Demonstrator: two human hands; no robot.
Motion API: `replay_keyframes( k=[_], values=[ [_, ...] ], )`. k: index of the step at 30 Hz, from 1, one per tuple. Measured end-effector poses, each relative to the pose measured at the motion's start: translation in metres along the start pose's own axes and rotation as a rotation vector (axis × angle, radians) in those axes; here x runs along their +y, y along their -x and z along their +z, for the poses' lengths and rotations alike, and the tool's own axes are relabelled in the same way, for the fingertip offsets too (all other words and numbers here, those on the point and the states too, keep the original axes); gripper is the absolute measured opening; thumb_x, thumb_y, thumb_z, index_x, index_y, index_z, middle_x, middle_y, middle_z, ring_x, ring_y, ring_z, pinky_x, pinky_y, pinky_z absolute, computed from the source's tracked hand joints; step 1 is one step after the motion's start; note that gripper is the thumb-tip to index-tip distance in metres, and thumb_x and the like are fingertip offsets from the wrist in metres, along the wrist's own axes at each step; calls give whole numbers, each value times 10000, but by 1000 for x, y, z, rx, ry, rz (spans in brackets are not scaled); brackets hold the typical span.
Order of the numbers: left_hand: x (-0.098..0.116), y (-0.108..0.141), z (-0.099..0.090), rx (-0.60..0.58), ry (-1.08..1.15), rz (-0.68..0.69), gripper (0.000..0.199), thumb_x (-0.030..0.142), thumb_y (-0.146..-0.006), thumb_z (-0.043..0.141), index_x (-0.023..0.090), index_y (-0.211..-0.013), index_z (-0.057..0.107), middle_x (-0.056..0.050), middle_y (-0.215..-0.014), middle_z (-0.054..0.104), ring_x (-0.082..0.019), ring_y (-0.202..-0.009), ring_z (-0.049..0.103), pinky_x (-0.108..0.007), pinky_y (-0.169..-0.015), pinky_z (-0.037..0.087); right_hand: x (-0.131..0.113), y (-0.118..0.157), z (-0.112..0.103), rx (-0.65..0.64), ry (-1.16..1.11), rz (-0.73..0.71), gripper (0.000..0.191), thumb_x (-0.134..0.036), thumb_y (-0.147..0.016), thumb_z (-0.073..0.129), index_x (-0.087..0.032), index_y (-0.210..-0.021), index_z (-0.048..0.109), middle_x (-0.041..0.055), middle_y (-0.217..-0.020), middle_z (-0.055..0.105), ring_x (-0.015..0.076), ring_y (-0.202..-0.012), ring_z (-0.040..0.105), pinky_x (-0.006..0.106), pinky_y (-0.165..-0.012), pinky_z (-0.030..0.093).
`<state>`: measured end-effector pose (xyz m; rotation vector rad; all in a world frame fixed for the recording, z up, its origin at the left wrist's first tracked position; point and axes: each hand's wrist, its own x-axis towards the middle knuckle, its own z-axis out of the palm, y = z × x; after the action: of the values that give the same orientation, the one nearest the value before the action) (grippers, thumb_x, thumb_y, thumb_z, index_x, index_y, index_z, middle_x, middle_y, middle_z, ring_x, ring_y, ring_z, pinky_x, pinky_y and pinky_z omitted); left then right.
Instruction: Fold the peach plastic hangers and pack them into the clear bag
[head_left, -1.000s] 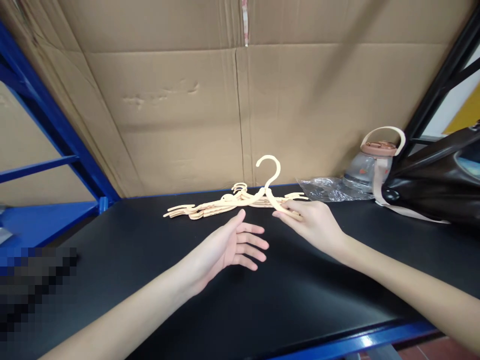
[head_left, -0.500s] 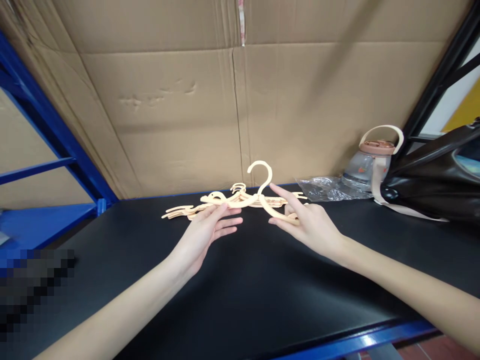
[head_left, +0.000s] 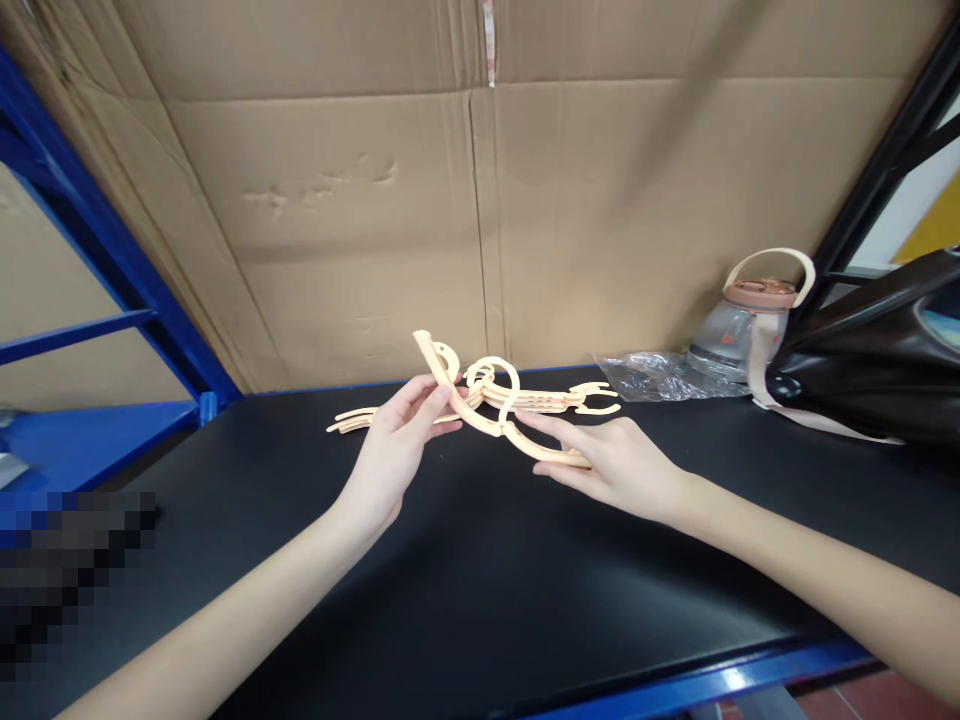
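A cream plastic clothes hanger is held up between both hands, its hook tilted away at the middle. My left hand is closed on its left arm, which is bent upward at an angle. Around the lower right arm my right hand is closed, the index finger reaching close to the centre joint below the hook. Behind the held hanger, several more cream hangers lie stacked on the black tabletop. Part of the stack is hidden by my hands.
At the back right stands a clear bottle with a pinkish lid and strap, beside a crumpled clear plastic bag. A black bag lies at the right edge. Cardboard lines the back; a blue metal frame stands at left.
The held hanger's left arm has swung upward with my left hand, and its hook has tipped back and moved left and down. My right hand has shifted slightly lower.
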<state>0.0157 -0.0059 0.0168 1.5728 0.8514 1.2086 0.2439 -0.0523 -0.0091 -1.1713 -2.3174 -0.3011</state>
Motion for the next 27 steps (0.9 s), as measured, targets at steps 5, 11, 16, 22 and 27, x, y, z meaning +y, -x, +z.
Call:
replay_keyframes(
  k=[5, 11, 16, 22, 27],
  values=[
    [2, 2, 2, -42, -14, 36, 277, 392, -883, 531, 204, -1064, 622, -48, -1153, 645, -213, -1058, 598, -322, -908, 498, -2, 1, 1, -96, -13, 31, 534, -334, -866, 584, -232, -1357, 399, 33, -963, 727, 155, -629, 671, 250, -620, 491],
    [4, 4, 3, -72, -29, 41, 299, 384, -885, 529, 210, -1110, 621, -48, -1148, 648, -217, -1059, 596, -332, -908, 500, -3, 0, 0, -154, -8, 4, 539, -325, -869, 583, -248, -1364, 385, 1, -832, 731, 164, -612, 668, 240, -579, 458],
    [5, 5, 4, -88, -48, 48, 294, 371, -886, 526, 198, -1104, 623, -55, -1144, 646, -214, -1029, 606, -327, -891, 506, -3, 1, 0, -163, 4, -13, 519, -320, -872, 579, -238, -1351, 397, -8, -773, 724, 162, -578, 650, 235, -553, 429],
    [8, 9, 10, -129, -83, 85, 249, 320, -865, 571, 197, -1079, 607, -45, -1129, 646, -206, -1064, 590, -290, -905, 489, -3, 1, -1, -187, 14, -73, 493, -306, -882, 565, -215, -1343, 416, 28, -869, 723, 158, -628, 654, 244, -595, 428],
    [5, 13, 14, -126, -76, 96, 158, 295, -872, 559, 194, -991, 576, -29, -1008, 653, -181, -1000, 613, -277, -866, 504, -5, 2, -1, -211, 24, -104, 485, -324, -884, 559, -260, -1344, 420, 9, -856, 720, 151, -614, 647, 233, -555, 402]
  ],
)
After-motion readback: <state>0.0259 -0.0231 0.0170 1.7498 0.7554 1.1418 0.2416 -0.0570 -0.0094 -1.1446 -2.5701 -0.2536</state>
